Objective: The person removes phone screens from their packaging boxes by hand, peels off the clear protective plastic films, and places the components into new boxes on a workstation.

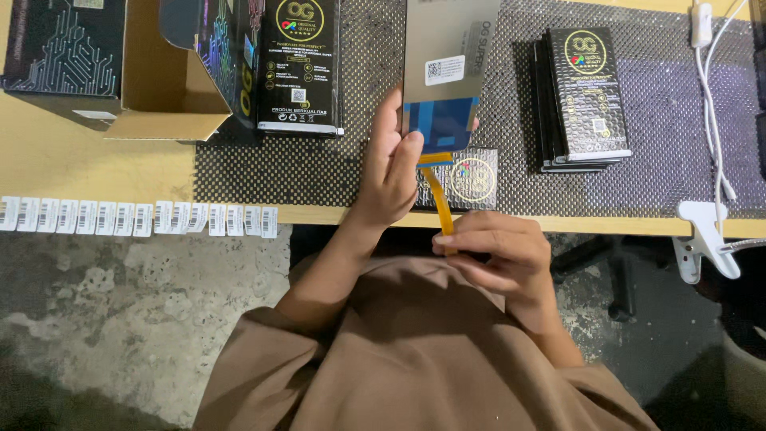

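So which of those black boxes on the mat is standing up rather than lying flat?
The tall black box left of the person's left hand, beside the open cardboard carton. The black boxes on the right lie flat, stacked.

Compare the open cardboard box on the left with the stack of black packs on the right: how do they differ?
The cardboard box is plain brown; the stack of black packs is glossy black with a gold round emblem on top. The box stands open with its flaps spread and black packs upright inside; the stacked packs lie flat and closed. The box rests partly on bare wooden table; the stack sits wholly on the dotted mat. Both are untouched by either hand.
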